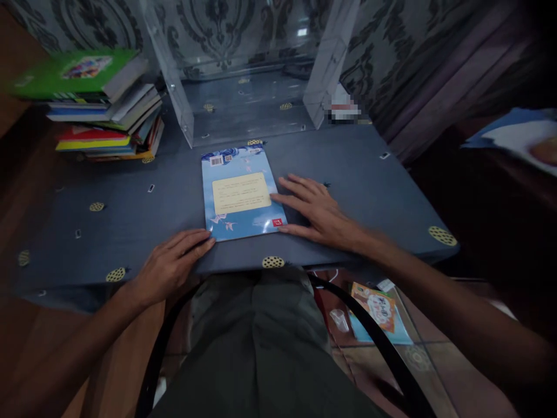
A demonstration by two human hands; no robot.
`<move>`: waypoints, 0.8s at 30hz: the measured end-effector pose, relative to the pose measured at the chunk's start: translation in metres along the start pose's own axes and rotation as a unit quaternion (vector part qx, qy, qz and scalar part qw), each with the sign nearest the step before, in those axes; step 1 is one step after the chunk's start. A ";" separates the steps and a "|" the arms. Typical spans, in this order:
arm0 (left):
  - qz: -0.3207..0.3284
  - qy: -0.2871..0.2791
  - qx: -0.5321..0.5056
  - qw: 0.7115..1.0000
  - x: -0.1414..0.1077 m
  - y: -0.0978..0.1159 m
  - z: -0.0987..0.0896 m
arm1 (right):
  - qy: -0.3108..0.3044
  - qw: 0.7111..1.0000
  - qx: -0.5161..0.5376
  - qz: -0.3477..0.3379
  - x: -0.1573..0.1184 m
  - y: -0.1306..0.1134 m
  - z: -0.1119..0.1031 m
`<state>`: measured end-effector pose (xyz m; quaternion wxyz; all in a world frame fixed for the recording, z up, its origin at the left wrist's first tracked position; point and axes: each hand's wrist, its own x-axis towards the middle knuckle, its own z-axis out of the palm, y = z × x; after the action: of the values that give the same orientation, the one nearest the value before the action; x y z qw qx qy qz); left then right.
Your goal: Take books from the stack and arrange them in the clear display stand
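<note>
A light-blue book [237, 223] with a pale yellow text panel lies flat on the dark blue-grey tablecloth [174, 197], near the table's front edge. The fingertips of my left hand [174, 262] touch its lower left corner, the fingers close together and nearly straight. On the other side, my right hand [315, 212] rests with spread fingers, the fingertips at the book's right edge and lower right corner. Neither hand grips the book.
A tall stack of books [104, 104] stands at the back left. Behind the blue book is a clear acrylic case [250, 110]. A pixelated item [343, 109] lies at the back right. Booklets [378, 310] are on the floor below.
</note>
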<state>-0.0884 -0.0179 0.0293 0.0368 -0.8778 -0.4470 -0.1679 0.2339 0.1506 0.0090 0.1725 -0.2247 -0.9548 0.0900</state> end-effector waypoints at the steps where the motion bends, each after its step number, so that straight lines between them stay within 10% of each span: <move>1: -0.008 0.006 -0.011 1.000 -0.002 0.000 0.001 | 0.013 1.000 -0.017 -0.018 0.001 -0.010 -0.001; 10: -0.028 0.035 -0.033 0.998 -0.005 0.001 0.010 | 0.008 0.996 -0.027 -0.086 0.036 -0.117 0.029; 20: -0.022 0.051 -0.034 0.998 -0.001 0.001 0.010 | 0.063 0.992 -0.106 0.019 -0.018 -0.075 0.016; 24: 0.031 -0.024 0.014 0.999 0.006 -0.016 -0.004 | 0.102 0.988 -0.114 0.036 -0.028 -0.066 0.010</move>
<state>-0.0988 -0.0053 0.0337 0.0436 -0.8946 -0.4223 -0.1392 0.2270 0.0789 0.0078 0.2387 -0.2848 -0.9277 -0.0362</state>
